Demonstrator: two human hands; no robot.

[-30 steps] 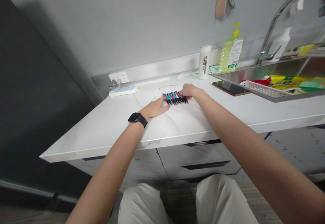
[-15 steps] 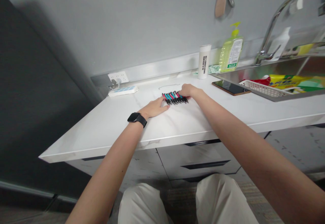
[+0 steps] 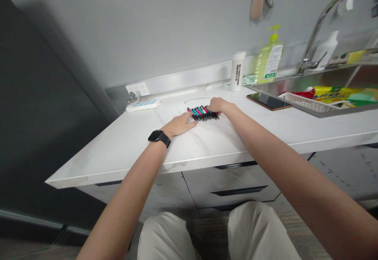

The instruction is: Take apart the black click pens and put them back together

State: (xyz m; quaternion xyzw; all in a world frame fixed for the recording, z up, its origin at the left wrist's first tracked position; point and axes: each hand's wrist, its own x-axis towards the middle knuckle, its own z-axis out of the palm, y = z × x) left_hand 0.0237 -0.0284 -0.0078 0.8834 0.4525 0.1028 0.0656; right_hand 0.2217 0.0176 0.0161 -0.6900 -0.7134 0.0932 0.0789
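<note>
A row of several pens [image 3: 203, 113] with red, teal and white barrels and black ends lies side by side on the white countertop [image 3: 124, 142]. My left hand [image 3: 179, 125], with a black watch [image 3: 159, 137] on its wrist, rests at the row's left end. Its thumb and fingers are apart, and the fingertips touch the leftmost pens. At the right end, my right hand [image 3: 217, 105] has its fingers bent down and closed on a pen there. The hand itself partly hides those fingertips.
Behind stand a white bottle [image 3: 237, 71] and a yellow-green pump bottle [image 3: 269, 61]. A phone [image 3: 268, 101] lies beside the sink [image 3: 321, 114], which holds a white basket [image 3: 304, 100]. At the back left are a power strip [image 3: 143, 105] and a wall socket [image 3: 138, 89]. A thin cord [image 3: 195, 100] lies behind the pens.
At the row's left end the pens have shifted very slightly to the left. Both hands stay in nearly the same place.
</note>
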